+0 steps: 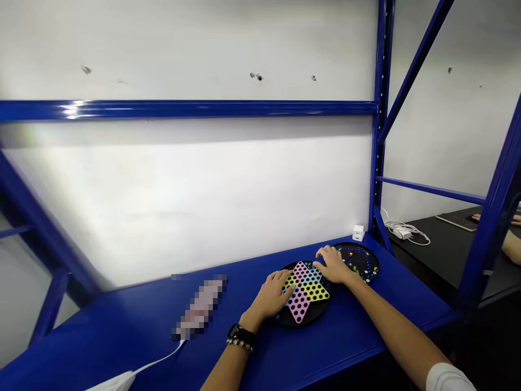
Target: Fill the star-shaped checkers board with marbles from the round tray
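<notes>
A star-shaped Chinese checkers board with pink, yellow and light blue points and rows of dark holes lies on a round black base. My left hand rests over the board's left side, fingers stretched out and thumb reaching onto the star. At the board's upper right hovers my right hand, its fingers slightly bent and apart from the thumb. I see nothing held in it. Partly behind that hand is a round black tray with small coloured and white pieces in it.
The blue shelf has a white wall behind it. A pixelated flat object with a white cable lies left. A white charger stands by the blue post. Beyond, a black table holds cables, and another person's arm shows.
</notes>
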Action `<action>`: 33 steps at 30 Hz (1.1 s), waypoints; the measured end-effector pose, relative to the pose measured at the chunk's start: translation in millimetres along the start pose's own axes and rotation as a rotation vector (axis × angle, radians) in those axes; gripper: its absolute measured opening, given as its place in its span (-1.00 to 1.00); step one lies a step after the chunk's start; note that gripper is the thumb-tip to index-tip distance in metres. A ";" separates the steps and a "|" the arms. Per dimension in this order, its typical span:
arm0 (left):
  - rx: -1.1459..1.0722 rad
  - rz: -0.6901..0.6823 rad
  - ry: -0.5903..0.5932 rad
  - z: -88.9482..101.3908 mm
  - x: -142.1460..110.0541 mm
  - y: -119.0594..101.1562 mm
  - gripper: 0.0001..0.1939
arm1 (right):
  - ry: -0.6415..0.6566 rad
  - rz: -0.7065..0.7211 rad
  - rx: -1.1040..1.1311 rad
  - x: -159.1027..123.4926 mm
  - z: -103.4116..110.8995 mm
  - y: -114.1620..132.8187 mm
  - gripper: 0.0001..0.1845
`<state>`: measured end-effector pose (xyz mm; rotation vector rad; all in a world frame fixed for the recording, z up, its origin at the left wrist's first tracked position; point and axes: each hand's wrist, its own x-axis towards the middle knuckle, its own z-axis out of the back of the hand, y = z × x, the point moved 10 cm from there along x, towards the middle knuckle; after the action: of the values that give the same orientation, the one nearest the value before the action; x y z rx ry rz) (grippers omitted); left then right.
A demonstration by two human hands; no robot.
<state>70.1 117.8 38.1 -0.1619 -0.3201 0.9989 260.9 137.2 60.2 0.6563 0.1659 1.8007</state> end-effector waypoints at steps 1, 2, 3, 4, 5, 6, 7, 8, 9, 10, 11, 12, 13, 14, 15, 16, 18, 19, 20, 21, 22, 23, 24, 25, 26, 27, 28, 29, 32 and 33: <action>-0.001 0.005 0.004 0.0 -0.1 0.3 -0.44 | -0.039 -0.054 -0.022 1.7 10.8 -13.6 -0.79; -0.001 0.009 0.010 -0.4 -0.1 0.6 -0.44 | -0.067 -0.114 -0.053 2.0 21.4 -28.8 -0.80; -0.001 0.013 0.013 -0.6 -0.1 1.0 -0.43 | -0.069 -0.164 -0.081 1.2 29.7 -44.0 -0.81; 0.000 0.017 0.016 -0.9 -0.1 1.5 -0.43 | -0.044 -0.203 -0.096 -0.4 34.8 -58.4 -0.82; 0.002 0.018 0.017 -1.3 0.0 1.9 -0.43 | -0.005 -0.240 -0.101 -3.0 37.8 -72.5 -0.82; 0.004 0.017 0.019 -1.8 0.0 2.1 -0.43 | 0.044 -0.264 -0.094 -6.0 38.2 -84.5 -0.80; 0.005 0.014 0.021 -2.3 0.1 2.2 -0.43 | 0.099 -0.277 -0.076 -9.1 36.2 -94.1 -0.76; 0.006 0.011 0.021 -2.9 0.1 2.2 -0.43 | 0.147 -0.285 -0.054 -11.8 33.2 -101.2 -0.73; 0.005 0.007 0.019 -3.2 0.1 2.3 -0.43 | 0.189 -0.278 -0.029 -13.6 28.9 -105.1 -0.72; 0.001 0.001 0.016 -3.4 0.1 2.3 -0.43 | 0.222 -0.260 -0.001 -14.3 23.9 -105.9 -0.71; -0.003 -0.002 0.008 -3.3 0.1 2.5 -0.43 | 0.245 -0.234 0.026 -14.0 18.7 -104.3 -0.69; -0.005 -0.004 0.001 -3.3 0.1 3.1 -0.43 | 0.259 -0.204 0.048 -12.8 13.7 -101.2 -0.67; -0.006 -0.005 -0.005 -3.4 0.2 3.7 -0.44 | 0.262 -0.176 0.064 -10.9 9.5 -97.4 -0.64; -0.005 -0.009 -0.010 -3.6 0.4 4.2 -0.44 | 0.258 -0.151 0.073 -8.7 6.1 -93.6 -0.63; -0.001 -0.013 -0.013 -3.7 0.5 4.3 -0.44 | 0.249 -0.139 0.075 -6.5 3.5 -91.0 -0.65; 0.003 -0.019 -0.016 -3.8 0.7 4.2 -0.44 | 0.234 -0.138 0.074 -4.5 1.8 -89.8 -0.69; 0.011 -0.025 -0.017 -3.6 0.9 3.7 -0.44 | 0.204 -0.149 0.075 -1.7 -0.1 -89.7 -0.79; 0.013 -0.023 -0.015 -3.5 0.9 3.5 -0.44 | 0.193 -0.154 0.081 -0.9 -0.6 -90.2 -0.82; 0.013 -0.017 -0.009 -3.8 0.8 3.7 -0.44 | 0.185 -0.157 0.090 -0.5 -1.1 -90.8 -0.84; 0.013 -0.009 -0.001 -4.3 0.6 4.2 -0.44 | 0.177 -0.157 0.098 -0.3 -1.3 -91.4 -0.85; 0.012 -0.001 0.007 -4.8 0.4 4.7 -0.44 | 0.170 -0.156 0.108 -0.2 -1.2 -91.7 -0.87; 0.011 0.004 0.011 -5.1 0.3 5.1 -0.43 | 0.163 -0.155 0.120 0.0 -0.7 -92.0 -0.89; 0.010 0.004 0.010 -5.2 0.2 5.3 -0.43 | 0.157 -0.151 0.122 0.4 0.3 -91.7 -0.90; 0.009 0.001 0.004 -4.7 0.2 5.4 -0.42 | 0.145 -0.149 0.137 1.2 2.4 -91.3 -0.91; 0.008 -0.004 -0.005 -4.2 0.3 5.4 -0.42 | 0.126 -0.152 0.186 2.2 5.7 -90.8 -0.93; 0.008 -0.011 -0.014 -3.8 0.5 5.3 -0.43 | 0.093 -0.163 0.290 3.5 10.7 -90.9 -0.95; 0.007 -0.018 -0.019 -3.7 0.8 5.1 -0.43 | 0.045 -0.192 0.473 4.7 16.7 -92.7 -0.97; 0.007 -0.024 -0.023 -3.6 1.1 4.9 -0.43 | -0.012 -0.233 0.707 5.5 22.8 -96.4 -0.94; 0.005 -0.032 -0.027 -3.6 1.5 3.9 -0.44 | -0.159 -0.370 1.338 5.0 33.3 -111.1 -0.82; 0.006 -0.028 -0.027 -3.3 1.4 3.8 -0.44 | -0.177 -0.407 1.434 4.7 34.5 -115.0 -0.82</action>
<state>68.9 121.1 34.1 -0.1383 -0.3437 0.9747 374.1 172.8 41.3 1.5954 1.4220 0.9873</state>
